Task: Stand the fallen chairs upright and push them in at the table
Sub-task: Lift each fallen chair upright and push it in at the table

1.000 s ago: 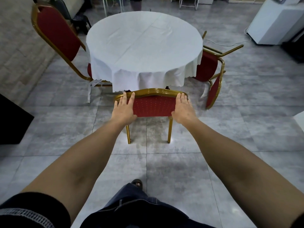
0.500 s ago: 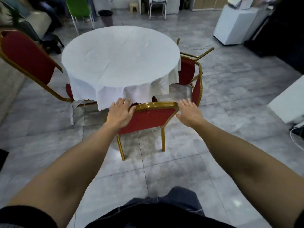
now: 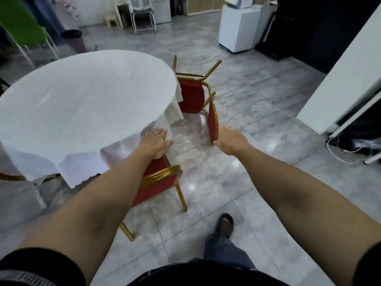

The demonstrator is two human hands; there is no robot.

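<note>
A round table (image 3: 82,96) with a white cloth fills the left of the view. An upright red chair with a gold frame (image 3: 160,178) stands pushed in at its near edge, partly under my left forearm. A second red and gold chair (image 3: 192,96) lies on its side on the floor at the table's right, legs pointing away. My left hand (image 3: 154,143) hovers open, fingers spread, above the near chair's seat, next to the cloth's hem. My right hand (image 3: 232,139) is open, its thumb close to the bottom end of the fallen chair's backrest (image 3: 212,122).
A white cabinet (image 3: 239,27) and dark furniture stand at the back right, a white panel (image 3: 340,79) at the right with cables on the floor. A green chair (image 3: 22,32) and a metal-framed chair (image 3: 143,17) stand at the back. My foot (image 3: 225,223) is on grey tiles.
Both hands have left the near chair's backrest. My view and body have swung right; my right hand has moved toward the fallen chair and my left hand has lifted off.
</note>
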